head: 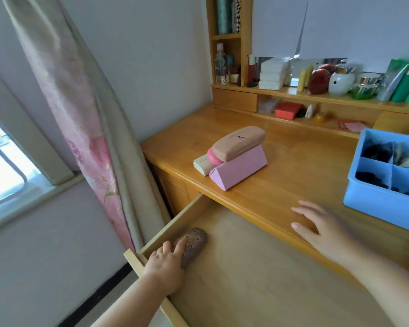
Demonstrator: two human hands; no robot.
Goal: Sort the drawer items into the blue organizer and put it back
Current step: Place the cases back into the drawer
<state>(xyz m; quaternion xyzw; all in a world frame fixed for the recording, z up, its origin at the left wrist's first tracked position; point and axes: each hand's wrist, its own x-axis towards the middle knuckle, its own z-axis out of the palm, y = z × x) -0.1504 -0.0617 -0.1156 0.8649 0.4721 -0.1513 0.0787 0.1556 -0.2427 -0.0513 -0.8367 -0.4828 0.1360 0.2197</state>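
**Inspector A:** Left hand (165, 263) is inside the open drawer (257, 267), at its left wall; fingers extended and lying on top of a brown patterned case (195, 244); no curl round it visible, so contact only, not a grip.

**Inspector B:** Agreed; the case lies along the drawer's left side, partly under those fingers. Right hand (321, 230)?

**Inspector A:** Flat and spread, palm down, over the front edge of the counter (293, 161), above the drawer's back; it holds nothing.

**Inspector B:** Blue organizer (378, 201)?

**Inspector A:** On the counter, just beyond and to the right of the right hand, not touching it; dark items and grey ones sit in its compartments; what they are I cannot tell.

**Inspector B:** Further out from both hands, mid-counter: a pink triangular box (240, 169) with a tan case (239, 142) resting on it; a pink round item (213, 157) and a cream box (202, 164) touch its left side.
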